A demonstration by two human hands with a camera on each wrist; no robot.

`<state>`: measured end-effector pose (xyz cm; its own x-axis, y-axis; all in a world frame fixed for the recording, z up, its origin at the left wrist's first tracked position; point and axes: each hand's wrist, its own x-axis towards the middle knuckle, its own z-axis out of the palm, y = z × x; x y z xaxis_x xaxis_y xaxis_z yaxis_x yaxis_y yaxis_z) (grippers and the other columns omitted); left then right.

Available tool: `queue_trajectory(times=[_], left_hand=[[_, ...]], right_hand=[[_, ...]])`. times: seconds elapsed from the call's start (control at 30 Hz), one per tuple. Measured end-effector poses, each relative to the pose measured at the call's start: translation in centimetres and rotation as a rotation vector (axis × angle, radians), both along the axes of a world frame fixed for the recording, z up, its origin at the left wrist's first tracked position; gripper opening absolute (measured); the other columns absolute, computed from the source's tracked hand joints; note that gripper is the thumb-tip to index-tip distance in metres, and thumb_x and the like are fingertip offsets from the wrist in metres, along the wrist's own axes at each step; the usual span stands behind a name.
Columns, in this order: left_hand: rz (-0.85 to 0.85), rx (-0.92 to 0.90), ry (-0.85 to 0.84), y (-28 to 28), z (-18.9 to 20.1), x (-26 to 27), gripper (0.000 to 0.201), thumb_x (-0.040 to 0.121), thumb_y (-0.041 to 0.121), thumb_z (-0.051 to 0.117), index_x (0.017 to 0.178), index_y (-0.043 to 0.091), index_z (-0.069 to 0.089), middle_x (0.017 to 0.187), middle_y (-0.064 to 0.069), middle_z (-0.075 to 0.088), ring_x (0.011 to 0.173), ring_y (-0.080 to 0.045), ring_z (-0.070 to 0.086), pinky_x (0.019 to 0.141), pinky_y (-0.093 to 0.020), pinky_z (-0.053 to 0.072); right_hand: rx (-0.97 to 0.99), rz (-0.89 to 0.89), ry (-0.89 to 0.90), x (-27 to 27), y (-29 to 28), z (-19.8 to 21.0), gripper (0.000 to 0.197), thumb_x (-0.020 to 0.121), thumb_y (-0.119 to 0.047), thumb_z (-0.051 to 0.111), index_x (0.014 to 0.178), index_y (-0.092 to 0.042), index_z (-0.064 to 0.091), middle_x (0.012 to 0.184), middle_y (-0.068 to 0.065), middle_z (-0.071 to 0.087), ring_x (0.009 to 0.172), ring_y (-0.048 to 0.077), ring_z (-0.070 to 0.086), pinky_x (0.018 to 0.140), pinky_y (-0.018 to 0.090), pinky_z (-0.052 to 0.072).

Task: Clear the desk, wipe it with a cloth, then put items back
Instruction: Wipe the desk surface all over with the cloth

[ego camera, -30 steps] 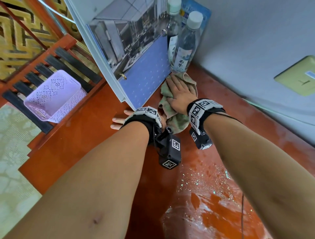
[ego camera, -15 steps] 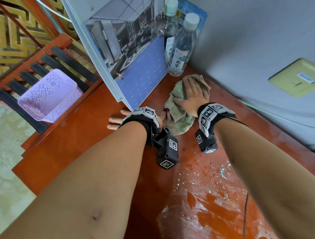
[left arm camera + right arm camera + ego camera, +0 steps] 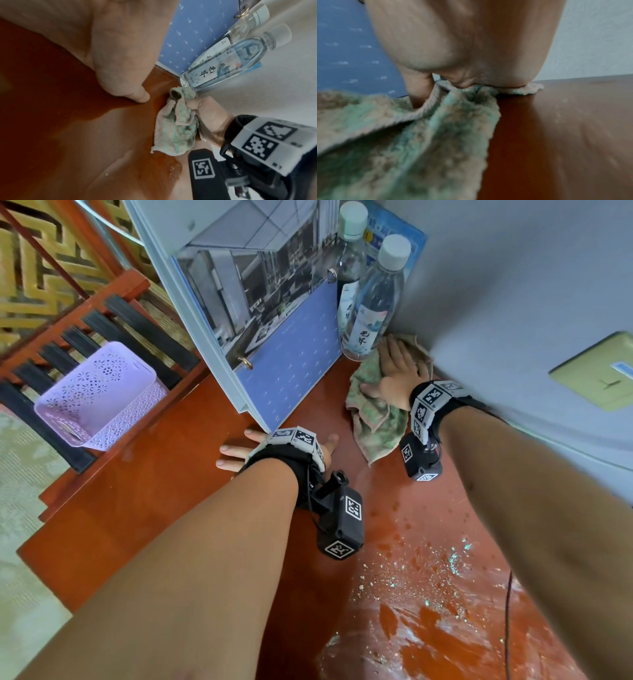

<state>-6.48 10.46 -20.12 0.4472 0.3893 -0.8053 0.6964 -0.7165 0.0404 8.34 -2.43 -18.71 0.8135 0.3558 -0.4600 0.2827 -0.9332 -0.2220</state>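
Observation:
My right hand [image 3: 399, 371] lies flat, fingers straight, pressing a crumpled green and beige cloth [image 3: 376, 419] onto the red-brown desk [image 3: 171, 491] in the far corner by the wall. The cloth [image 3: 175, 129] touches the base of a clear water bottle [image 3: 373, 302]; a second bottle [image 3: 349, 258] stands behind it. My left hand [image 3: 239, 448] rests flat on the desk, fingers spread, at the foot of a standing blue calendar [image 3: 274, 337]. In the right wrist view the palm [image 3: 471, 47] bears down on the cloth [image 3: 402, 142].
White specks and a pale smear [image 3: 428, 594] cover the near right of the desk. A lilac perforated basket [image 3: 99, 395] sits on a slatted wooden chair [image 3: 113, 313] at the left. A grey wall [image 3: 513, 285] with a yellowish socket plate [image 3: 599, 371] bounds the right side.
My right hand has slid the cloth to the right and farther back, into the corner against the wall beside the bottle. The left hand has stayed in place on the desk.

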Motion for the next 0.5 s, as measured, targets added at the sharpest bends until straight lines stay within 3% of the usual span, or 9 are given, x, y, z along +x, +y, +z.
queue_trajectory(times=[0.1, 0.13, 0.2, 0.23, 0.33, 0.37, 0.43, 0.5], left_hand=[[0.051, 0.026, 0.076, 0.2, -1.9, 0.2, 0.144, 0.047, 0.1, -0.005, 0.142, 0.001, 0.037, 0.142, -0.03, 0.04, 0.133, -0.046, 0.034, 0.112, -0.057, 0.016], [0.066, 0.018, 0.071, 0.2, -1.6, 0.2, 0.145, 0.046, 0.1, -0.005, 0.142, 0.0, 0.037, 0.141, -0.031, 0.04, 0.133, -0.046, 0.034, 0.112, -0.058, 0.016], [0.081, 0.005, 0.033, 0.2, -2.0, 0.5, 0.127, 0.064, 0.093, 0.004, 0.137, -0.003, 0.042, 0.136, -0.031, 0.046, 0.129, -0.044, 0.041, 0.111, -0.056, 0.021], [0.082, -0.005, 0.027, 0.2, -1.8, 0.5, 0.129, 0.061, 0.095, 0.003, 0.135, -0.002, 0.045, 0.133, -0.031, 0.049, 0.126, -0.044, 0.044, 0.11, -0.056, 0.024], [0.051, -0.018, 0.08, 0.6, -3.7, 1.0, 0.17, 0.011, 0.095, -0.022, 0.137, 0.002, 0.045, 0.136, -0.032, 0.045, 0.126, -0.049, 0.041, 0.108, -0.058, 0.022], [0.072, -0.003, 0.074, 0.9, -4.8, 1.2, 0.172, 0.006, 0.093, -0.022, 0.138, 0.003, 0.044, 0.137, -0.033, 0.043, 0.127, -0.049, 0.039, 0.108, -0.058, 0.021], [0.055, -0.02, 0.104, 0.9, -4.3, 1.3, 0.168, 0.011, 0.096, -0.017, 0.138, 0.003, 0.044, 0.137, -0.033, 0.044, 0.127, -0.049, 0.04, 0.108, -0.058, 0.023], [-0.006, -0.011, 0.086, 0.6, -2.3, 1.0, 0.153, 0.031, 0.098, -0.012, 0.136, 0.003, 0.046, 0.135, -0.031, 0.047, 0.127, -0.047, 0.041, 0.109, -0.056, 0.025]], right_hand=[[-0.004, -0.024, 0.033, 1.5, 0.1, 0.4, 0.09, 0.093, -0.043, 0.056, 0.154, -0.026, -0.009, 0.162, -0.006, -0.016, 0.149, 0.016, -0.011, 0.119, 0.046, -0.004], [-0.014, -0.02, 0.038, 1.7, 0.1, 0.5, 0.089, 0.094, -0.044, 0.055, 0.154, -0.027, -0.009, 0.162, -0.007, -0.016, 0.149, 0.017, -0.01, 0.12, 0.047, -0.002], [-0.031, -0.015, 0.032, 1.5, 0.1, 0.4, 0.086, 0.095, -0.047, 0.05, 0.154, -0.029, -0.01, 0.162, -0.008, -0.016, 0.149, 0.018, -0.008, 0.12, 0.047, 0.0], [-0.031, -0.022, 0.021, 1.2, 0.0, 0.3, 0.083, 0.096, -0.05, 0.047, 0.154, -0.03, -0.009, 0.162, -0.008, -0.016, 0.149, 0.017, -0.008, 0.12, 0.046, -0.001], [-0.03, -0.042, -0.032, -0.4, -0.6, 0.5, 0.078, 0.096, -0.059, 0.035, 0.154, -0.031, -0.008, 0.162, -0.006, -0.014, 0.149, 0.017, -0.011, 0.118, 0.043, -0.007], [-0.036, -0.044, -0.042, -1.0, -0.9, 0.7, 0.079, 0.095, -0.062, 0.034, 0.155, -0.03, -0.007, 0.162, -0.005, -0.014, 0.149, 0.018, -0.013, 0.117, 0.041, -0.01], [-0.058, -0.057, -0.03, -2.3, -1.8, 0.7, 0.086, 0.092, -0.069, 0.035, 0.154, -0.029, -0.009, 0.162, -0.002, -0.018, 0.148, 0.019, -0.016, 0.116, 0.04, -0.013], [-0.079, -0.112, -0.006, -3.3, -3.1, 0.5, 0.096, 0.084, -0.078, 0.036, 0.154, -0.032, -0.012, 0.161, -0.002, -0.021, 0.148, 0.021, -0.018, 0.115, 0.045, -0.014]])
